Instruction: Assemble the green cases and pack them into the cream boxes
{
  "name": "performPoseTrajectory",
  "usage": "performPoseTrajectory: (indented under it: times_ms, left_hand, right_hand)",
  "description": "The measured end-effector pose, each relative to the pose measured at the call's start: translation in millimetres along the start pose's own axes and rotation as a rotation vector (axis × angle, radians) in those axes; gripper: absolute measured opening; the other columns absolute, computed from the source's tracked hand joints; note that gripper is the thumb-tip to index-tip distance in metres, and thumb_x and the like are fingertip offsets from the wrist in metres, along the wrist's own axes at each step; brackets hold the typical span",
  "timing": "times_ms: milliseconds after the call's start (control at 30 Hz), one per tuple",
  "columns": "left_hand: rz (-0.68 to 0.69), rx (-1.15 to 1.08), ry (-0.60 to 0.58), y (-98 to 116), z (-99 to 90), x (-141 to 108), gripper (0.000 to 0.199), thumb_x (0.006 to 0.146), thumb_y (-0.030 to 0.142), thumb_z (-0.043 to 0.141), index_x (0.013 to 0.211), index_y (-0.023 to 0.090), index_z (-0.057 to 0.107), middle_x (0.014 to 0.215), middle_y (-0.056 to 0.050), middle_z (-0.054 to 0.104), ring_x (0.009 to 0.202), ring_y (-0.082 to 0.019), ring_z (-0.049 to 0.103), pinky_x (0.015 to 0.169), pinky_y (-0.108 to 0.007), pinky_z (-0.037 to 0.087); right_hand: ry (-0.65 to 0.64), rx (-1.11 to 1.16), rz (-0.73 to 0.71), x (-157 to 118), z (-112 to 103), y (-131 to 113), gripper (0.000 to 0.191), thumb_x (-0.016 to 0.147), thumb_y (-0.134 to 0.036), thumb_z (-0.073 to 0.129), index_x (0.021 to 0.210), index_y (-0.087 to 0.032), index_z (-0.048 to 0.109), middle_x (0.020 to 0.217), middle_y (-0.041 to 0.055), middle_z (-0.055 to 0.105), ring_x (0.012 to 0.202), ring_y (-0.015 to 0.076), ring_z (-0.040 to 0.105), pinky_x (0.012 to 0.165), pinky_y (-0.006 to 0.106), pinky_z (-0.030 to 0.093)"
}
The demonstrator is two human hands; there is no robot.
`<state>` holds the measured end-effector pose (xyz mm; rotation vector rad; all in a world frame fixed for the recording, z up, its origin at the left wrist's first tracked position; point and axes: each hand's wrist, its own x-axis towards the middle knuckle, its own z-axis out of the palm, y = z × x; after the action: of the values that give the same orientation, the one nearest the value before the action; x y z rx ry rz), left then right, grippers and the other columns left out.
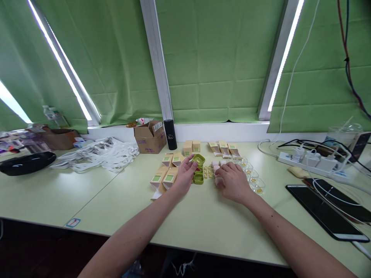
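Our left hand (186, 175) is closed on one green box (198, 159), just beside other green boxes (198, 178). Our right hand (234, 182) is over the pale pink pieces (215, 164); whether it grips one, we cannot tell. Careless turning of this hand could knock the near clear containers (257, 187).

Our bare left forearm (136, 231) and right forearm (279, 227) slant inward over the front edge of the worktop (203, 231). Above its middle, our left hand (186, 173) grips with thumb and fingers, back turned outward. Our right hand (233, 181) sits apart, knuckles up, fingers curled down toward the worktop, their tips partly hidden.
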<state>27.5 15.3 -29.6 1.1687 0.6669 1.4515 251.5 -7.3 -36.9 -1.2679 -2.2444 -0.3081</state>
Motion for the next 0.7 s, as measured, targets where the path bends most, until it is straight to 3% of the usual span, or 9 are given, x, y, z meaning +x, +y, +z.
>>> performPoseTrajectory:
  times_ms: [267,400,533,600,700]
  left_hand:
    - [0.016,0.025,0.008,-0.8,-0.3,-0.9,0.061,0.078,0.055,0.09,0.123,0.024,0.063,0.108,-0.004,0.073,0.081,-0.013,0.066,0.081,-0.032,0.054]
    - [0.017,-0.002,0.022,1.7,1.2,-2.6,0.06,0.077,0.052,0.091,0.122,0.023,0.064,0.108,-0.004,0.074,0.083,-0.013,0.066,0.081,-0.03,0.054]
    - [0.017,-0.008,0.028,3.1,1.6,-3.5,0.061,0.077,0.051,0.092,0.124,0.022,0.064,0.111,-0.005,0.074,0.087,-0.014,0.068,0.081,-0.028,0.054]
    - [0.021,0.0,0.035,1.9,1.2,-2.9,0.063,0.077,0.052,0.092,0.124,0.021,0.065,0.113,-0.006,0.075,0.092,-0.015,0.069,0.08,-0.027,0.054]
    - [0.032,0.02,0.058,0.1,1.2,-2.0,0.066,0.075,0.054,0.092,0.124,0.02,0.066,0.113,-0.007,0.075,0.097,-0.017,0.07,0.081,-0.027,0.053]
  right_hand:
    - [-0.1,-0.093,-0.008,0.0,-0.9,-1.3,0.023,0.073,-0.015,0.074,0.095,-0.018,0.073,0.101,0.0144,0.071,0.105,0.0335,0.057,0.088,0.046,0.039]
    - [-0.093,0.013,0.054,2.3,-0.5,-0.3,0.022,0.076,-0.015,0.071,0.097,-0.018,0.072,0.104,0.0134,0.071,0.107,0.0331,0.057,0.088,0.045,0.04]
    - [0.047,0.473,0.221,6.6,0.0,2.0,0.016,0.084,-0.032,0.07,0.097,-0.022,0.07,0.104,0.01,0.071,0.101,0.0301,0.059,0.087,0.043,0.043]
    - [0.105,0.818,0.276,8.3,0.2,1.1,0.023,0.086,-0.043,0.07,0.098,-0.022,0.07,0.104,0.0087,0.071,0.097,0.0277,0.06,0.083,0.04,0.045]
    - [0.088,1.32,0.366,9.1,0.6,-4.2,0.037,0.083,-0.054,0.076,0.103,-0.023,0.072,0.1,0.0063,0.071,0.086,0.023,0.06,0.077,0.036,0.046]
